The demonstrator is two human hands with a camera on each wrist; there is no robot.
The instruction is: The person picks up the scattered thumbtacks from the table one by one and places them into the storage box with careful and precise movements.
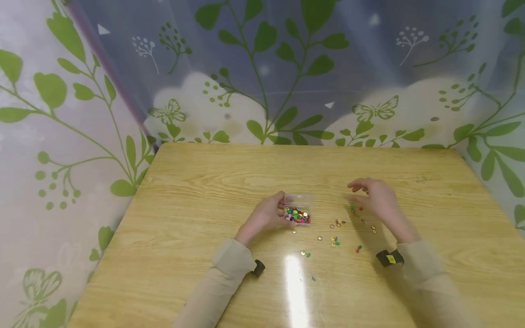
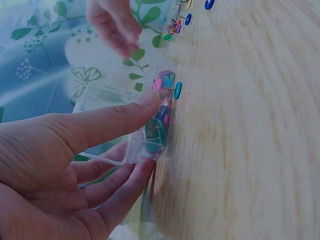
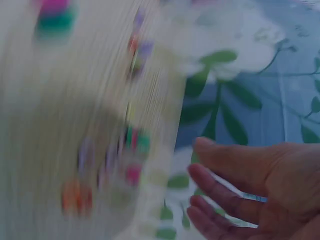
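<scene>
My left hand (image 1: 265, 213) grips a small clear plastic box (image 1: 310, 218) of colourful thumbtacks, low over the table. In the left wrist view, the thumb lies along the near side of the box and the other fingers are under and behind it; the clear lid (image 2: 97, 95) stands open. A teal thumbtack (image 2: 178, 90) shows just beside the box. To the right, my right hand (image 1: 379, 200) hovers above the table with loosely bent fingers and nothing visible between them. Several scattered thumbtacks (image 1: 358, 249) lie below and left of it, blurred in the right wrist view.
The wooden table (image 1: 197, 191) ends at a leaf-patterned curtain (image 1: 229, 100) at the back and side. Gold tacks (image 1: 320, 238) lie between the hands, and a small tack (image 1: 313, 278) lies nearer the front. A bright glare streak (image 1: 297, 291) crosses the tabletop.
</scene>
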